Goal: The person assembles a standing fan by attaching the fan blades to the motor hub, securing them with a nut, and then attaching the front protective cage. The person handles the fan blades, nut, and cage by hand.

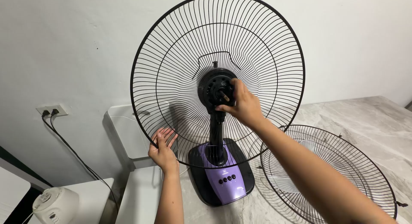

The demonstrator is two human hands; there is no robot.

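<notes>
A desk fan stands on a marble-look top, with a black and purple base (223, 179) and a black rear wire guard (171, 48) mounted upright on its motor head. My left hand (163, 149) grips the guard's lower left rim. My right hand (241, 104) is at the black motor hub (216, 89) in the guard's middle, fingers pinched around the centre nut or shaft. No blade is on the shaft.
The front wire guard (343, 157) lies flat on the counter (377, 121) to the right, with a translucent blade under it. A white box (126, 134) leans by the wall. A wall socket (52, 110) with two black cables and a white appliance (53, 205) are at lower left.
</notes>
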